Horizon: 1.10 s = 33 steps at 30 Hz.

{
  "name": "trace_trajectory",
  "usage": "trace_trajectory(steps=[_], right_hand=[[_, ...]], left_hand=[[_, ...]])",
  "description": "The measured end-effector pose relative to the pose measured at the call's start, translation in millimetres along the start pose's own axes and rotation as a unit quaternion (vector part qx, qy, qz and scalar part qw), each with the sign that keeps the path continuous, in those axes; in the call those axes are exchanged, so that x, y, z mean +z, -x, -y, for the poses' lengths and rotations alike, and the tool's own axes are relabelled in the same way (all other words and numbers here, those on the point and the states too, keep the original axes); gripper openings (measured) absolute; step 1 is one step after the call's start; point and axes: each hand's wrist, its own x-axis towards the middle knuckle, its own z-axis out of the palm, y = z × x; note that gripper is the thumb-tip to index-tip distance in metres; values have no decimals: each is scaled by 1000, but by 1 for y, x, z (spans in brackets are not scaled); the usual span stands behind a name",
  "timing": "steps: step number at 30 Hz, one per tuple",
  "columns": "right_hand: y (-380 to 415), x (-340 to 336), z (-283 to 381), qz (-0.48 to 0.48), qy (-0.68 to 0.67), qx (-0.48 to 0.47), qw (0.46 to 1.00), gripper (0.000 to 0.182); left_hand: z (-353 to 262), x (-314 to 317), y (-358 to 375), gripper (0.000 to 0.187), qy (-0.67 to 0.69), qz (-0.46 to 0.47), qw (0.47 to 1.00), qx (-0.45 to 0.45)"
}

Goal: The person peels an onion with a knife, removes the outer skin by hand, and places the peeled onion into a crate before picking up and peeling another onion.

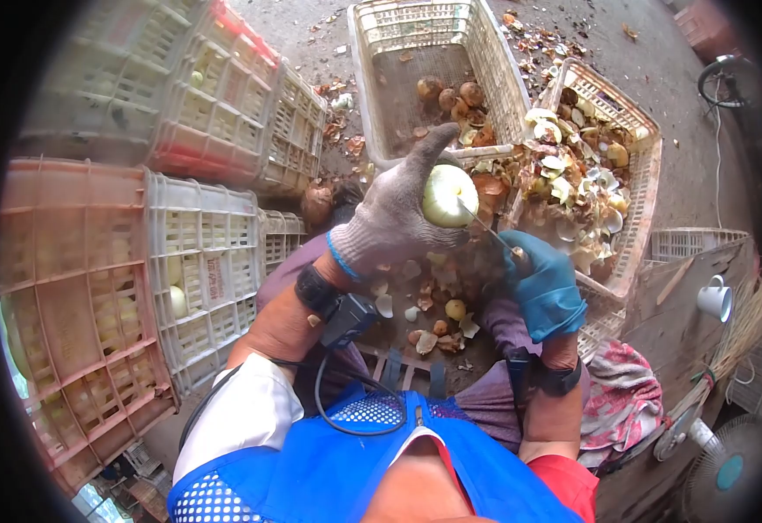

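Note:
A peeled, pale onion (451, 197) sits in my left hand (403, 205), which wears a grey knit glove with a blue cuff; the thumb points up beside it. In a blue glove, my right hand (542, 283) is closed around the handle of a small knife (487, 228). The thin blade reaches up and left to the onion's face. Below the hands, skins and small onions (455, 309) lie between my knees.
Ahead, a crate (368, 87) holds brown onions. A crate of peelings (647, 174) stands at the right. Stacked crates (76, 288) rise on the left. A white mug (714, 299), a towel (618, 392) and a fan (730, 471) are at the right.

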Motion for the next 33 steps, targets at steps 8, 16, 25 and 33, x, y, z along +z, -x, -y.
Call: trace_trajectory(steps=[8,16,25,33], right_hand=[[3,0,4,17,97,39,994,38],[-5,1,16,12,64,13,998,21],[-14,17,7,-34,207,-27,977,43],[-17,12,12,-44,60,-9,997,47]], left_hand=[[3,-4,2,102,-10,67,997,-46],[12,-13,7,101,24,116,990,-79],[6,-34,6,103,96,160,973,-136],[21,-41,15,106,70,96,992,-50]])
